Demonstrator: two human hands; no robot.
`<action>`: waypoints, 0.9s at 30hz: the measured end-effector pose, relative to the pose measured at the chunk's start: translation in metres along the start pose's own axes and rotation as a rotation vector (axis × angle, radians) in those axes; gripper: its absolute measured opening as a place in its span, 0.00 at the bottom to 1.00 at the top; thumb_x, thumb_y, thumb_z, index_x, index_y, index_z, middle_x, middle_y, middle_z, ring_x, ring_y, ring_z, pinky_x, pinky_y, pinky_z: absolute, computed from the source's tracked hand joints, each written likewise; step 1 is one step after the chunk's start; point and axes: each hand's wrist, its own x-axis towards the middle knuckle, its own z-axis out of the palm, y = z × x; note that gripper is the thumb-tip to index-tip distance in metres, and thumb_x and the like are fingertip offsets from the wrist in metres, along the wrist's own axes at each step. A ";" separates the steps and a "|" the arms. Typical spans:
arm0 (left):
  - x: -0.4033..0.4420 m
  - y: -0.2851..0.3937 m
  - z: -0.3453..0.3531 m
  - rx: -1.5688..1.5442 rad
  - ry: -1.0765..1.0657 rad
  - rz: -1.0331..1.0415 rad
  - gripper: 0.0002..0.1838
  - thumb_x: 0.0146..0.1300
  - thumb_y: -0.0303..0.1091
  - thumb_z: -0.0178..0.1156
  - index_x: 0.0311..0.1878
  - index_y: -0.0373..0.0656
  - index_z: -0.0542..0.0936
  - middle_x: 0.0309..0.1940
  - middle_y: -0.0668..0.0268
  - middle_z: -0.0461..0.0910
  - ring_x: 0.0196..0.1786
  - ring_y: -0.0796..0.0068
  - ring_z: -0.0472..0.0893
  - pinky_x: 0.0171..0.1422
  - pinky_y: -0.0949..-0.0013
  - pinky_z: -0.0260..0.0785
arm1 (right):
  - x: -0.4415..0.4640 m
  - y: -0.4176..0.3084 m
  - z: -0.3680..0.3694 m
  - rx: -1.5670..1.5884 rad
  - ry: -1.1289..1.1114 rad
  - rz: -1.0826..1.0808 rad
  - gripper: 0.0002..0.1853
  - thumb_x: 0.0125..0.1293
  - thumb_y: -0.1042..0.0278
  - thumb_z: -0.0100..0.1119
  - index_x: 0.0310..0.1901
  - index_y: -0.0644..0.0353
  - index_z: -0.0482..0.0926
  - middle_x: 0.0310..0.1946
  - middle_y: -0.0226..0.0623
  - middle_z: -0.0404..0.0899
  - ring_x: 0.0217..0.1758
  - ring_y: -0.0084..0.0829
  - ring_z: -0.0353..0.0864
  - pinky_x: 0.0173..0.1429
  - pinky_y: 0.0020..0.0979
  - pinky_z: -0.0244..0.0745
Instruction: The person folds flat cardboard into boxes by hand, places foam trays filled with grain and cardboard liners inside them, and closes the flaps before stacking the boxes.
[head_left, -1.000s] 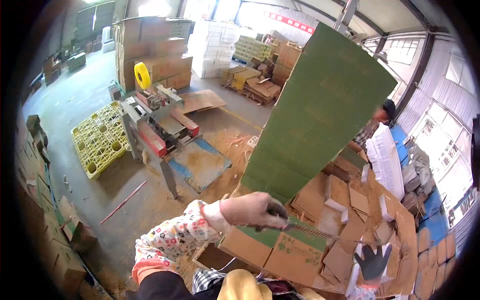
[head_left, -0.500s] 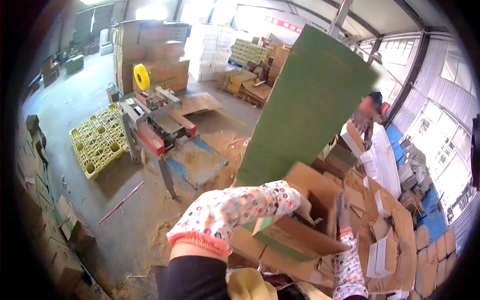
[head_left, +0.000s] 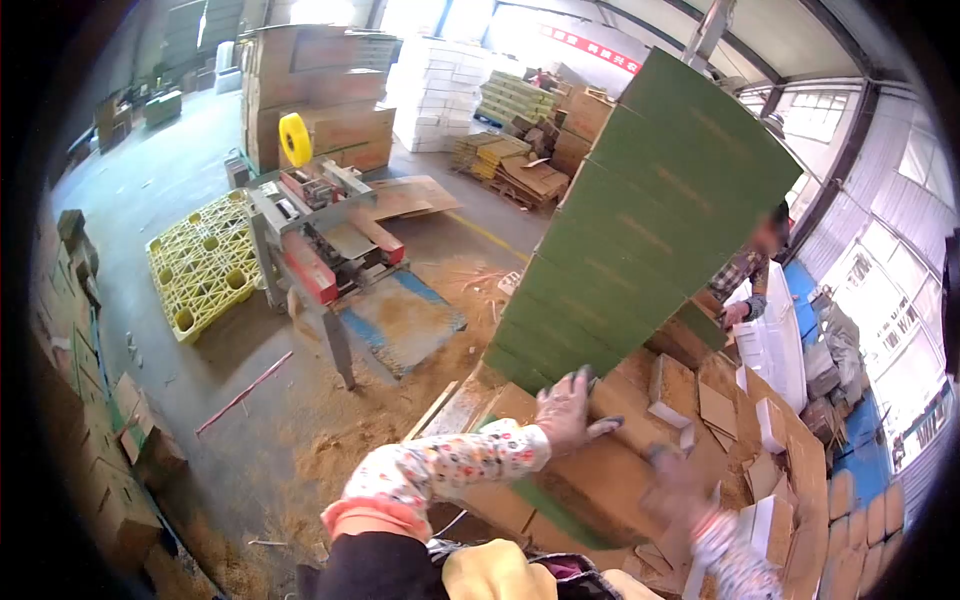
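A brown and green cardboard box (head_left: 600, 480) lies in front of me at the lower centre. My left hand (head_left: 570, 412) rests at the box's far left edge, fingers spread, beside the foot of a tall green stack (head_left: 650, 220). Over the right part of the box is my right hand (head_left: 678, 488), smeared by motion, so its fingers are hard to make out. Brown cardboard pieces (head_left: 718, 405) and white-edged blocks (head_left: 772, 425) lie to the right of the box.
A machine with red parts (head_left: 310, 265) and a yellow tape roll (head_left: 295, 140) stands at left, near a yellow pallet (head_left: 203, 262). A co-worker (head_left: 745, 270) is behind the green stack, by a white tray (head_left: 775, 335). Carton stacks (head_left: 320, 90) stand farther back.
The box was upright with its flaps open and both my hands at it; now it looks closed and flatter. My left hand has moved back toward the green stack. The co-worker has shifted.
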 end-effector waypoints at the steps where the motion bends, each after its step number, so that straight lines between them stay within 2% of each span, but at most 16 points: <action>1: 0.000 -0.004 -0.002 0.019 -0.042 -0.033 0.59 0.46 0.67 0.62 0.67 0.32 0.47 0.61 0.43 0.60 0.65 0.46 0.60 0.67 0.52 0.54 | -0.004 -0.029 -0.048 0.379 0.076 0.158 0.26 0.65 0.53 0.47 0.57 0.65 0.65 0.53 0.44 0.69 0.57 0.43 0.67 0.63 0.43 0.60; 2: 0.012 -0.023 0.012 -0.095 -0.190 -0.130 0.53 0.49 0.66 0.60 0.65 0.29 0.55 0.58 0.46 0.67 0.60 0.54 0.69 0.63 0.59 0.61 | -0.008 -0.058 -0.097 0.705 0.202 0.287 0.31 0.65 0.47 0.48 0.60 0.64 0.62 0.57 0.44 0.65 0.62 0.45 0.61 0.66 0.46 0.54; 5: 0.035 -0.049 0.043 -1.220 -0.614 -0.086 0.34 0.58 0.53 0.60 0.56 0.33 0.69 0.48 0.60 0.77 0.51 0.67 0.76 0.56 0.67 0.68 | -0.040 -0.066 -0.028 1.189 0.319 0.747 0.30 0.65 0.49 0.49 0.59 0.65 0.63 0.56 0.43 0.66 0.61 0.42 0.63 0.66 0.42 0.55; 6: 0.012 0.008 -0.025 -1.063 -0.701 -0.439 0.26 0.60 0.48 0.60 0.51 0.34 0.73 0.43 0.67 0.79 0.46 0.78 0.78 0.52 0.71 0.70 | -0.051 -0.065 -0.001 1.329 0.254 0.920 0.29 0.65 0.50 0.50 0.59 0.65 0.64 0.55 0.43 0.67 0.61 0.41 0.64 0.66 0.40 0.56; 10: -0.002 0.001 0.005 -0.318 0.019 0.537 0.28 0.56 0.40 0.61 0.55 0.33 0.68 0.53 0.50 0.71 0.55 0.60 0.73 0.59 0.60 0.65 | -0.072 -0.052 -0.008 1.806 0.349 1.192 0.27 0.65 0.54 0.52 0.58 0.67 0.66 0.54 0.41 0.70 0.59 0.36 0.67 0.66 0.35 0.57; 12: -0.028 -0.034 0.003 0.033 0.138 1.015 0.28 0.53 0.36 0.60 0.57 0.35 0.66 0.54 0.45 0.68 0.59 0.54 0.70 0.62 0.54 0.63 | -0.061 -0.050 -0.018 1.887 0.357 1.202 0.26 0.64 0.55 0.53 0.58 0.67 0.66 0.53 0.41 0.71 0.58 0.34 0.68 0.66 0.32 0.57; 13: -0.021 -0.072 0.003 0.274 -0.089 1.181 0.27 0.52 0.34 0.56 0.58 0.40 0.67 0.57 0.46 0.66 0.62 0.51 0.67 0.66 0.47 0.56 | -0.053 -0.048 -0.018 1.905 0.317 1.214 0.26 0.64 0.56 0.53 0.57 0.67 0.67 0.53 0.40 0.71 0.58 0.33 0.69 0.66 0.30 0.58; 15: -0.011 -0.118 -0.008 0.590 -0.366 0.911 0.21 0.58 0.33 0.53 0.56 0.46 0.72 0.57 0.54 0.67 0.61 0.53 0.66 0.67 0.46 0.50 | -0.030 -0.034 -0.006 1.980 0.203 1.203 0.25 0.64 0.58 0.54 0.57 0.68 0.68 0.53 0.40 0.73 0.57 0.31 0.70 0.66 0.28 0.58; 16: -0.014 -0.071 -0.024 0.653 -0.111 0.631 0.22 0.58 0.32 0.55 0.57 0.46 0.71 0.56 0.53 0.67 0.60 0.52 0.66 0.66 0.47 0.51 | -0.018 -0.022 0.002 2.032 0.160 1.181 0.25 0.64 0.59 0.54 0.57 0.68 0.68 0.52 0.39 0.73 0.57 0.29 0.70 0.65 0.26 0.58; 17: 0.012 -0.087 -0.013 0.173 0.063 0.492 0.25 0.57 0.32 0.58 0.59 0.43 0.69 0.61 0.54 0.62 0.62 0.54 0.64 0.67 0.51 0.52 | 0.004 -0.010 -0.024 1.972 0.197 1.154 0.25 0.65 0.68 0.51 0.62 0.68 0.61 0.60 0.41 0.66 0.62 0.31 0.65 0.69 0.30 0.55; 19: 0.048 -0.044 -0.009 -0.747 0.065 0.005 0.33 0.59 0.28 0.60 0.66 0.39 0.57 0.61 0.56 0.62 0.61 0.62 0.64 0.63 0.64 0.60 | 0.020 -0.020 -0.007 2.361 0.200 1.308 0.27 0.70 0.61 0.42 0.66 0.67 0.55 0.65 0.39 0.59 0.69 0.28 0.56 0.73 0.27 0.46; 21: 0.066 -0.018 0.020 -0.482 0.010 0.040 0.35 0.59 0.23 0.58 0.67 0.39 0.52 0.61 0.55 0.62 0.60 0.66 0.67 0.60 0.67 0.64 | 0.020 -0.015 -0.005 2.405 0.226 1.326 0.28 0.71 0.58 0.40 0.66 0.67 0.54 0.67 0.38 0.56 0.70 0.27 0.53 0.73 0.27 0.44; 23: 0.075 -0.014 0.039 -0.863 -0.099 -0.277 0.34 0.59 0.21 0.56 0.67 0.38 0.54 0.61 0.58 0.63 0.59 0.69 0.67 0.59 0.70 0.65 | 0.011 -0.038 0.056 2.509 0.579 1.192 0.29 0.71 0.56 0.41 0.66 0.67 0.53 0.67 0.38 0.55 0.71 0.27 0.52 0.73 0.27 0.43; 24: 0.085 -0.039 0.044 -0.824 -0.110 -0.219 0.32 0.58 0.18 0.55 0.66 0.38 0.57 0.59 0.59 0.65 0.58 0.70 0.68 0.58 0.72 0.65 | 0.000 -0.050 0.097 2.490 0.632 1.150 0.28 0.70 0.55 0.43 0.64 0.66 0.59 0.63 0.38 0.62 0.67 0.29 0.60 0.70 0.27 0.51; 25: 0.085 -0.042 0.043 -0.805 -0.076 -0.236 0.30 0.58 0.17 0.54 0.64 0.38 0.60 0.58 0.60 0.66 0.57 0.71 0.69 0.59 0.72 0.65 | -0.009 -0.025 0.079 2.796 0.509 1.502 0.26 0.68 0.54 0.48 0.60 0.64 0.66 0.55 0.37 0.71 0.58 0.30 0.70 0.62 0.29 0.63; 27: 0.082 -0.061 0.029 -0.784 -0.107 -0.289 0.29 0.59 0.18 0.54 0.64 0.38 0.60 0.58 0.60 0.66 0.57 0.70 0.69 0.60 0.71 0.65 | -0.052 -0.033 0.147 2.460 0.636 1.784 0.23 0.64 0.55 0.54 0.56 0.60 0.71 0.47 0.36 0.76 0.49 0.33 0.75 0.54 0.32 0.69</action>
